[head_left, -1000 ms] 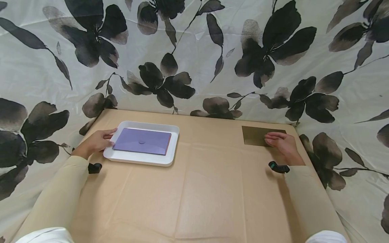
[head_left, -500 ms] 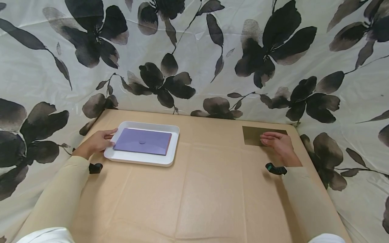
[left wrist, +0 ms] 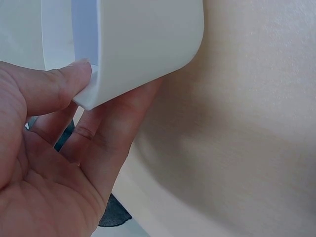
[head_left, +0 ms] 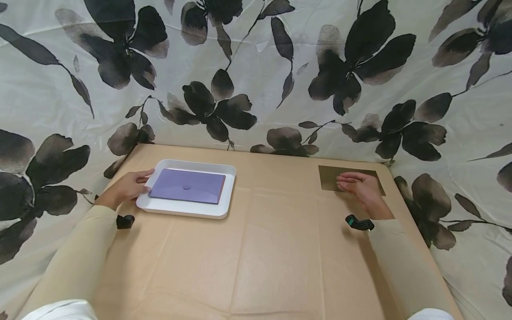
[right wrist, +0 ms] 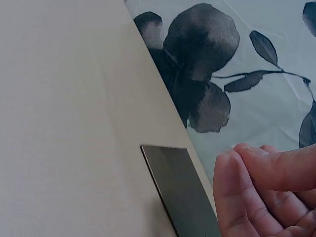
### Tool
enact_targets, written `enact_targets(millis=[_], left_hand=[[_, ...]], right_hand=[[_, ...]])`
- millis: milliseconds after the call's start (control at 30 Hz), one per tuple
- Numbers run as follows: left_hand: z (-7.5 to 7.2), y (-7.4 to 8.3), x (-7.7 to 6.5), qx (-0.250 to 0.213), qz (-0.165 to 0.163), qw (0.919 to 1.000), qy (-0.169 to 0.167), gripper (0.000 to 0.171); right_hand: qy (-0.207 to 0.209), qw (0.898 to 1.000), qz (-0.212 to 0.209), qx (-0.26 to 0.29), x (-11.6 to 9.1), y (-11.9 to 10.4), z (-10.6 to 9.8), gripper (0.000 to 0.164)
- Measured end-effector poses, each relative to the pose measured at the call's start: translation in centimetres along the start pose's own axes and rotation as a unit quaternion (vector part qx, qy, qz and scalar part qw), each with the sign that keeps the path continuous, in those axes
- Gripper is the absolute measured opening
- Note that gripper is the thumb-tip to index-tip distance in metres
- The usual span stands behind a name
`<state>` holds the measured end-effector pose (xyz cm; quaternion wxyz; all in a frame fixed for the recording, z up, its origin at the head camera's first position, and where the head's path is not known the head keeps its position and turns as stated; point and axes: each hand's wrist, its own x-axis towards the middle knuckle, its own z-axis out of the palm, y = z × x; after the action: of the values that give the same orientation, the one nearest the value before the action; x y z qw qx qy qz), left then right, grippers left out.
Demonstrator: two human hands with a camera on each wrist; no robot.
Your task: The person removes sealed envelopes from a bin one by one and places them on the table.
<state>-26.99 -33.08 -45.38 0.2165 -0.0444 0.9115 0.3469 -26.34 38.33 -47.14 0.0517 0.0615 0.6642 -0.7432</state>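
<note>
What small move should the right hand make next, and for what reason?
Probably lower the right hand to the edge of the dark sheet: it appears to hover above the sheet, holding nothing, while the left hand grips the tray.

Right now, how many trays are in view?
1: a white tray, toward the table's far left, its left edge gripped by the left hand. A flat purple thing lies in it. No other tray shows.

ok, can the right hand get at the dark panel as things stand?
Probably yes: in the head view the right hand overlaps the dark panel, its fingertips look empty, and no other object shows in the way.
</note>
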Motion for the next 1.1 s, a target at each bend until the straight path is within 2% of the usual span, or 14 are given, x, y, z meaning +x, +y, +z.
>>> enact_targets(millis=[133,400,533,767,1100], left_hand=[[0.0,-0.1,-0.2,-0.005,0.003,1.0,-0.001,0.077],[0.2,-0.1,0.0,-0.008,0.008,0.9999,0.004,0.077],[0.1,-0.1,0.0,-0.008,0.008,0.9999,0.004,0.077],[0.1,0.0,-0.2,-0.005,0.004,1.0,0.006,0.077],[0.2,0.0,-0.3,-0.009,0.003,0.9999,0.002,0.077]], right_hand=[[-0.005,1.0,0.003,0.0,-0.2,-0.3,0.9,0.031],[-0.013,0.998,-0.018,-0.06,-0.7,-1.0,3.1,0.038],[-0.016,0.998,-0.017,-0.059,-0.7,-1.2,3.9,0.038],[-0.035,0.997,-0.009,-0.063,-1.0,-1.6,5.4,0.048],[-0.056,0.997,-0.014,-0.05,-1.7,-2.0,7.6,0.028]])
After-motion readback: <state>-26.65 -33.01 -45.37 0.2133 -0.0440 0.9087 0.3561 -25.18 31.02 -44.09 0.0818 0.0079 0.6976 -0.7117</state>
